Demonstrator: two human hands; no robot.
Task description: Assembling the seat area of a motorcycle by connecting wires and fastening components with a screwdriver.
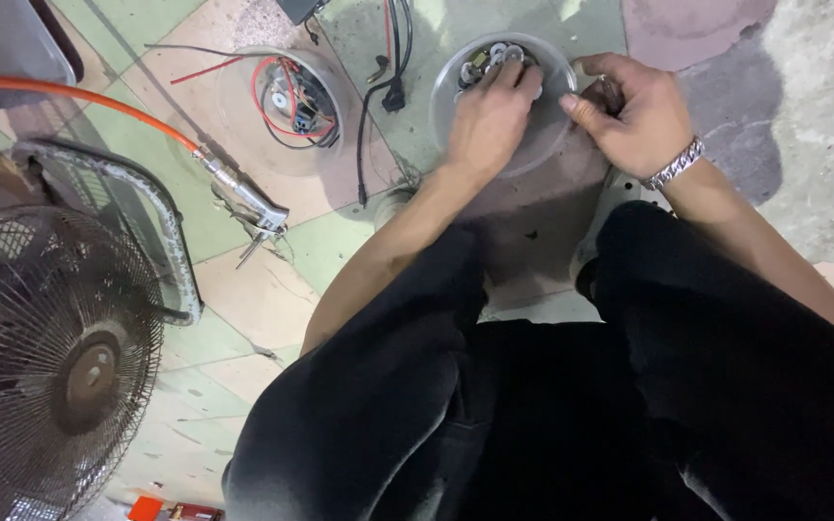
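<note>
My left hand reaches into a clear round plastic dish on the floor, its fingertips among several small metal parts at the dish's far side. Whether it grips one is hidden by the fingers. My right hand, with a metal bracelet at the wrist, holds the dish's right rim, fingers curled around a small dark thing that I cannot make out. My knees in dark trousers fill the lower frame.
A second clear dish with red and black wires and a small part lies to the left. A black cable with a plug lies between the dishes. An orange hose with a metal nozzle crosses the tiled floor. A wire-caged fan stands at the left.
</note>
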